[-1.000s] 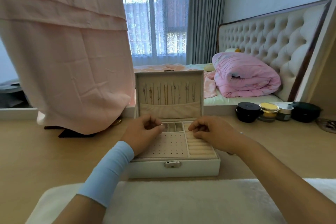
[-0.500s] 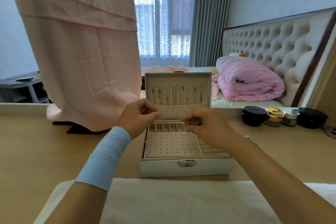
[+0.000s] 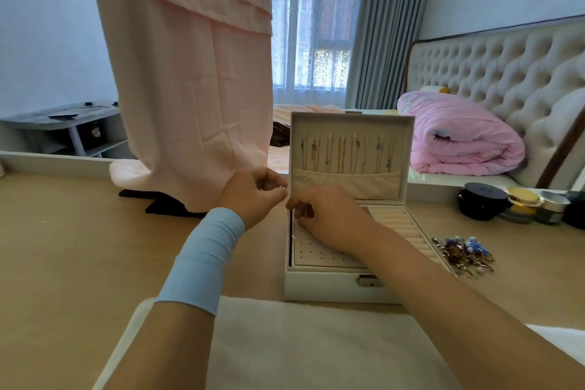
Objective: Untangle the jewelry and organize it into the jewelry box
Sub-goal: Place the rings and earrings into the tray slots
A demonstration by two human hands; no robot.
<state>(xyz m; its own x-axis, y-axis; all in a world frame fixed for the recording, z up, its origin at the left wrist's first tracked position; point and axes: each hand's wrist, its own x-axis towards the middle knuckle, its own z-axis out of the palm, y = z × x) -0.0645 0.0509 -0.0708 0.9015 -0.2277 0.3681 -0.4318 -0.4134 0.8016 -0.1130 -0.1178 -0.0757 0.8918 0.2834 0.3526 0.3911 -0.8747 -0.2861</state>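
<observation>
A white jewelry box (image 3: 335, 290) stands open on the wooden table, its lid upright with several necklaces (image 3: 345, 153) hanging inside. My left hand (image 3: 253, 198), above a light blue wrist sleeve, is curled at the box's left rear corner and pinches a small ring-like piece (image 3: 281, 188). My right hand (image 3: 329, 218) is curled over the perforated earring tray (image 3: 316, 255), fingertips close to the left hand, pinching something too small to make out. A tangled heap of jewelry (image 3: 463, 255) with blue beads lies right of the box.
A white fluffy mat (image 3: 300, 345) lies at the table's near edge. Dark and gold-lidded jars (image 3: 509, 206) stand at the right rear. A pink cloth (image 3: 190, 79) hangs over a black stand at the left rear. A bed with a pink duvet lies beyond.
The camera has swung left, putting the box right of centre and bringing the tangled heap into view. Both hands rose from the tray and drew together at the box's left rear corner.
</observation>
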